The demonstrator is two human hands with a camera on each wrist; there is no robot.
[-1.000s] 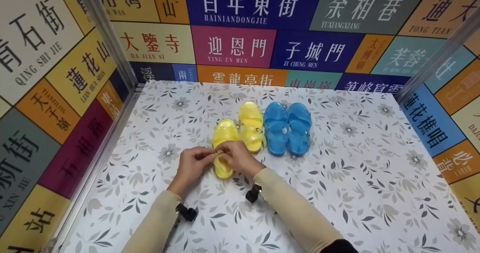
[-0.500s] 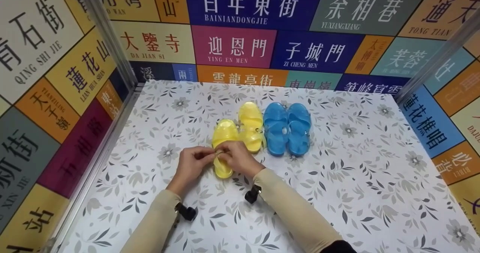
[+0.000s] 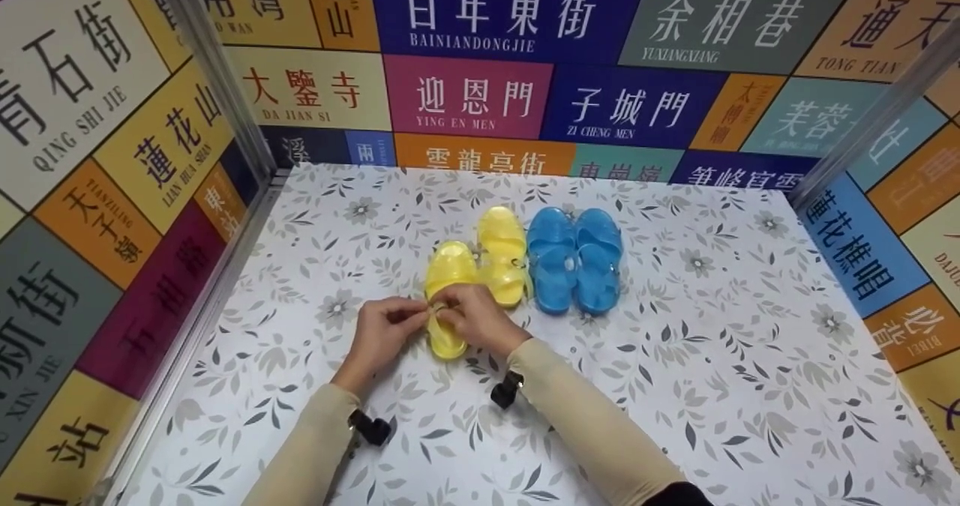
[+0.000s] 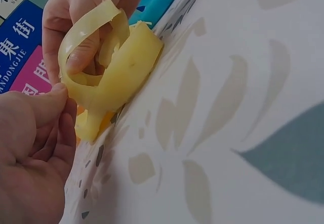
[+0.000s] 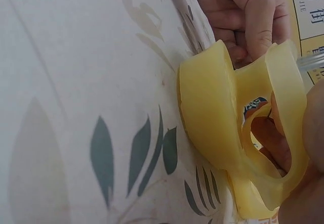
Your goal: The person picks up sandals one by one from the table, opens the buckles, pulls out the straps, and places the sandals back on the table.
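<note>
A yellow jelly sandal (image 3: 451, 261) lies on the table at the head view's centre, toe away from me. My left hand (image 3: 379, 337) pinches the left side of its strap between thumb and fingers. From the right, my right hand (image 3: 484, 318) grips the strap, covering much of the sandal's middle. In the left wrist view the heel strap (image 4: 86, 29) stands up as a loop, with right-hand fingers inside it. The right wrist view shows the sandal's heel (image 5: 207, 102) close up. The exact fastening point is hidden by my fingers.
Another yellow sandal (image 3: 501, 225) lies just beyond, to the right. Beside it, a pair of blue sandals (image 3: 553, 225) sits side by side, toes away. The table (image 3: 712, 356) has a leaf-patterned cover, bounded by colourful sign-covered walls (image 3: 465, 94) behind and at both sides.
</note>
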